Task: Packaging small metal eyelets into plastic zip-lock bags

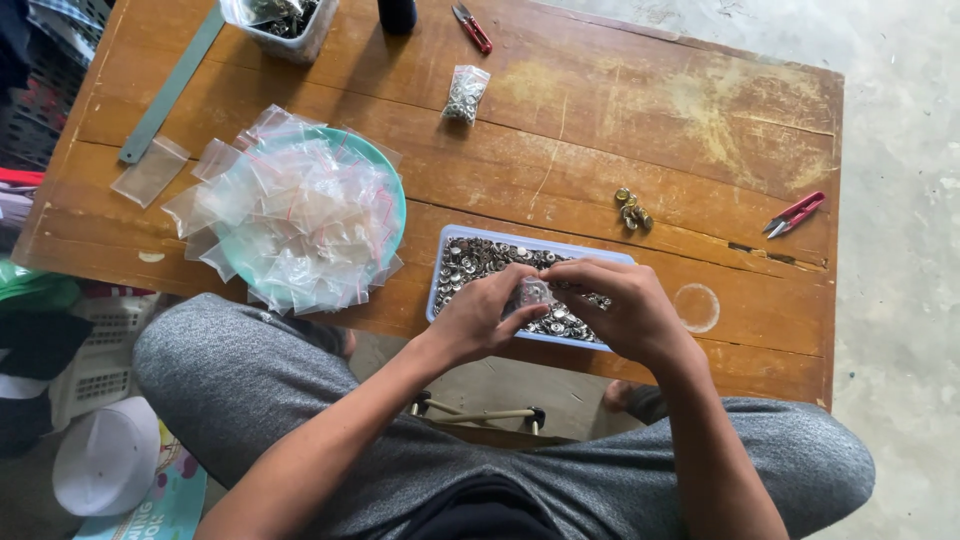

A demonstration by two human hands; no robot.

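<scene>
Head view. Left hand point(478, 318) and right hand point(618, 305) meet over a blue tray point(446, 240) of small metal fasteners at the near edge of the wooden tabletop point(620, 110), fingers of both pinched together on a small clear bag point(532, 293) held between them. To the left, a teal plate point(396, 190) heaped with empty clear bags. Farther off lie a filled bag point(465, 94), loose brass pieces point(632, 210), and red snips point(795, 213) at right.

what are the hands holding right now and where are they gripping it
Both hands, left hand and right hand, pinch a small clear plastic bag between their fingertips at its upper edge, above the blue tray of metal buttons.
</scene>
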